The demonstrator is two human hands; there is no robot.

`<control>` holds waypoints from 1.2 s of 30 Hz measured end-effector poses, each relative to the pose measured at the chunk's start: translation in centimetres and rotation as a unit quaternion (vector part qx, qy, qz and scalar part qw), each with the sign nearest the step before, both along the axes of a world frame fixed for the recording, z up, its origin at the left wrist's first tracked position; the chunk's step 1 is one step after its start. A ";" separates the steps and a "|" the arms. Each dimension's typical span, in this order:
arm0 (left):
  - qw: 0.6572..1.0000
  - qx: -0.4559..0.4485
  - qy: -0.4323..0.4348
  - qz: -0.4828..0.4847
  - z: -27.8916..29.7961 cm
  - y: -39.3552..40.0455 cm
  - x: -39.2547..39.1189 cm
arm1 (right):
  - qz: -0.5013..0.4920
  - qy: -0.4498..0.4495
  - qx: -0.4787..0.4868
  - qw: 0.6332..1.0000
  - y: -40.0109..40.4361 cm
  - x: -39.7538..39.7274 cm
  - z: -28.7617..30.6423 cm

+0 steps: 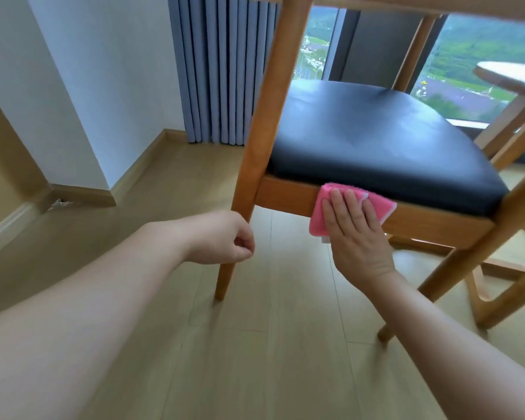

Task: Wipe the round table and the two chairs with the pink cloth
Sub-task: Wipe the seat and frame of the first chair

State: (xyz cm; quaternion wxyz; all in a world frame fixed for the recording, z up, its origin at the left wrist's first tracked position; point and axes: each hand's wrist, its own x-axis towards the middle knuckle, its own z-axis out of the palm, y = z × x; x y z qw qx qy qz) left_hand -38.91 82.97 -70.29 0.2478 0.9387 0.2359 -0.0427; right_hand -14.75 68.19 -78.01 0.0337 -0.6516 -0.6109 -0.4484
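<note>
A wooden chair (291,194) with a black padded seat (376,137) fills the middle of the head view, seen from behind and low down. My right hand (356,234) lies flat, fingers straight, pressing the folded pink cloth (319,213) against the wooden rail just under the seat. My left hand (225,241) hovers beside the chair's left rear leg (252,165), fingers loosely curled and holding nothing. The round table (509,75) shows only as a pale wooden edge at the far right.
The table's slanted wooden legs (506,119) stand right of the chair. Blue curtains (222,68) hang at the back beside a large window (473,53). A white wall corner with a wooden skirting board (82,195) juts in on the left. The floor is light wood.
</note>
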 end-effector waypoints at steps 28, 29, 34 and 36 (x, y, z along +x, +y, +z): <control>0.999 -0.003 -0.042 -0.016 0.8 -3.4 4.0 | -0.128 0.104 0.058 0.985 -11.1 7.5 -0.7; 0.999 -0.006 -0.045 -0.003 0.9 -3.2 3.4 | -0.125 0.115 0.069 0.983 -10.5 7.2 -0.9; 0.999 0.005 -0.033 0.041 0.7 -3.1 -0.2 | -0.059 0.099 0.045 0.992 -6.1 4.8 -1.0; 0.999 0.010 -0.011 0.050 0.6 -3.5 -2.3 | -0.055 0.113 0.057 0.990 -4.5 3.6 -1.1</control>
